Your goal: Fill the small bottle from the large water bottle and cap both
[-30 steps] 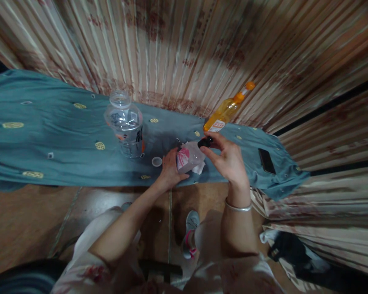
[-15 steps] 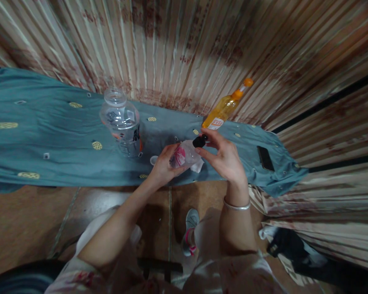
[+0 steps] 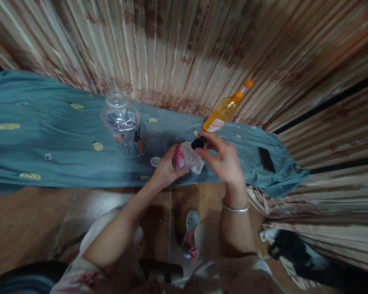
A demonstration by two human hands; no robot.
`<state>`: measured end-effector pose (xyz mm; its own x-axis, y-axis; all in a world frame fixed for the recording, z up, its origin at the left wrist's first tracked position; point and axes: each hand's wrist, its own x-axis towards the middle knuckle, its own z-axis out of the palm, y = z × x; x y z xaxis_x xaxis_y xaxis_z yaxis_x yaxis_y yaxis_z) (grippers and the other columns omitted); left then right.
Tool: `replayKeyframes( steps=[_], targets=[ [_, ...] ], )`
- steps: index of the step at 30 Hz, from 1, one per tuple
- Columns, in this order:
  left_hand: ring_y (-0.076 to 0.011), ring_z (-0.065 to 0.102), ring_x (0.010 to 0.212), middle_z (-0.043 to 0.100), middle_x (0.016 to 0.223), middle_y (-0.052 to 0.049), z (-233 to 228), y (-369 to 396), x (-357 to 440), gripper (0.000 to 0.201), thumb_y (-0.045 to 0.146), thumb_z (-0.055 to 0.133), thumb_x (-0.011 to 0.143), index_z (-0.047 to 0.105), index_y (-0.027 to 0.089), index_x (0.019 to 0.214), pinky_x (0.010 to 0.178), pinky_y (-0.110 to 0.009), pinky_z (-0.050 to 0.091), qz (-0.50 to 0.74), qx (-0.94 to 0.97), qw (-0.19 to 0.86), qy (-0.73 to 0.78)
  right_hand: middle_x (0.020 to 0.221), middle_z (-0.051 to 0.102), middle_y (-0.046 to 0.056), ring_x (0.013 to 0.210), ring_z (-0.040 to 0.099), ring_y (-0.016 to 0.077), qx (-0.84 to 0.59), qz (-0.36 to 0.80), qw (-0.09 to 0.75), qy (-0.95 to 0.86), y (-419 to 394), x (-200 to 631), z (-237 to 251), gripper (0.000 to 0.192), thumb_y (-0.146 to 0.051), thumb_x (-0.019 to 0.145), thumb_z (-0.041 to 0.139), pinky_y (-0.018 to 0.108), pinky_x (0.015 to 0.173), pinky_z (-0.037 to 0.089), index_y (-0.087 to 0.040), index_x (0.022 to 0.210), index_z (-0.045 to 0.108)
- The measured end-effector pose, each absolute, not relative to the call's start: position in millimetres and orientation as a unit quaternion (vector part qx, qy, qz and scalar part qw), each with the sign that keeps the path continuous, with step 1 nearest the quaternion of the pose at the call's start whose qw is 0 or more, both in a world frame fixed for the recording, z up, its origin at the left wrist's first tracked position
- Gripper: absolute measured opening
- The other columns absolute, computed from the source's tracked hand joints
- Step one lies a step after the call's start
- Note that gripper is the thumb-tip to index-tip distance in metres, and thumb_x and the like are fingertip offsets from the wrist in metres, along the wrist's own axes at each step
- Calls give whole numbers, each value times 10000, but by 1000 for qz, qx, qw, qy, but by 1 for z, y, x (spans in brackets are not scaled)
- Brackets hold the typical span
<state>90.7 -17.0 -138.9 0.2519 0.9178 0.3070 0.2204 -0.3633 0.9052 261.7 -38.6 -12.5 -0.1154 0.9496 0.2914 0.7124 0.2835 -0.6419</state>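
While L hand [image 3: 164, 168] curls round pink-labelled bottle [image 3: 186, 156], prob. to steady it, R hand [image 3: 225, 158] holds black cap [image 3: 197, 143] in a narrow fingertip pinch.

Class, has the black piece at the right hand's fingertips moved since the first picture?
Yes: the black piece has shifted slightly left in the view, judged against the orange bottle.

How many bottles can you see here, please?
3: a large clear one at left, a pink-labelled one in the left hand, an orange one beyond the right hand.
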Motion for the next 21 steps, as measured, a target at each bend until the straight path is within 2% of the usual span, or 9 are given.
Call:
replayKeyframes(
  steps=[2, 6, 8, 11, 16, 21],
  targets=[
    [-334, 551, 1308, 567, 1402, -191, -138, -17, 91, 867, 352, 830, 643, 434, 144, 1385, 1098, -507, 446, 451, 692, 380, 417, 1008, 747, 53, 902, 706, 242, -604, 134, 341, -708, -39, 261, -13, 389, -391, 816, 693, 416, 884, 558, -237, 1174, 686],
    [-340, 570, 1283, 575, 1395, -178, -139, -18, 92, 876, 348, 839, 613, 454, 156, 1375, 1083, -518, 462, 448, 688, 371, 434, 1177, 720, 66, 1013, 694, 247, -571, 161, 354, -723, -39, 260, -13, 511, -375, 802, 706, 409, 914, 555, -243, 1289, 621],
    [-344, 579, 1270, 586, 1378, -183, -138, -19, 92, 868, 355, 837, 611, 462, 143, 1365, 1069, -518, 476, 447, 684, 373, 440, 1162, 727, 50, 983, 701, 227, -559, 177, 352, -730, -39, 259, -13, 463, -335, 828, 673, 391, 907, 558, -256, 1282, 626],
    [-337, 596, 1245, 600, 1358, -183, -137, -20, 92, 836, 357, 827, 627, 472, 134, 1350, 1059, -507, 486, 450, 682, 372, 440, 1037, 751, 44, 897, 704, 227, -595, 139, 351, -709, -40, 256, -13, 390, -347, 816, 692, 401, 890, 558, -247, 1192, 678],
    [-328, 615, 1212, 613, 1342, -163, -137, -21, 92, 823, 380, 827, 624, 486, 145, 1335, 1049, -499, 494, 461, 681, 365, 437, 1185, 725, 59, 1019, 697, 236, -569, 172, 346, -726, -40, 256, -14, 495, -341, 810, 709, 401, 959, 536, -251, 1290, 630],
    [-333, 621, 1197, 632, 1313, -155, -142, -21, 93, 816, 390, 833, 631, 498, 164, 1339, 1036, -500, 506, 468, 673, 365, 441, 1067, 751, 42, 944, 708, 218, -578, 164, 361, -714, -37, 256, -19, 419, -319, 831, 683, 390, 918, 547, -247, 1244, 668]
  ],
)
